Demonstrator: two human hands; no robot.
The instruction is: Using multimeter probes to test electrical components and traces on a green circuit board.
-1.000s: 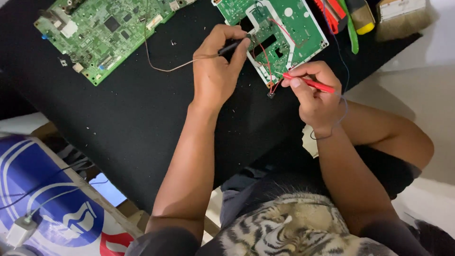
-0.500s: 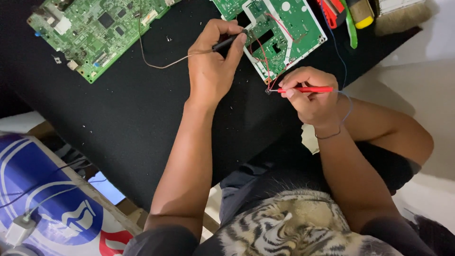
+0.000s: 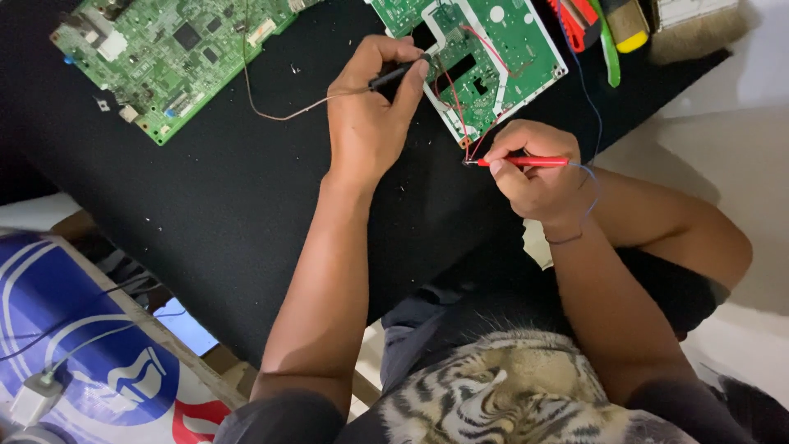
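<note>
At far left on the black-covered desk [image 3: 205, 205] lies a large green circuit board [image 3: 164, 57], untouched, with no hand near it. Moving right, the left hand [image 3: 370, 115] pinches a slim black test probe [image 3: 399, 76] in a closed grip, its tip set on the near edge of a smaller green circuit board framed in white plastic [image 3: 485, 62]. Further right, the right hand [image 3: 538, 177] clenches a red test probe [image 3: 522, 162], its point meeting the board's lower corner where red wires gather. Both probes are placed, so testing looks under way; what remains to be checked cannot be told.
</note>
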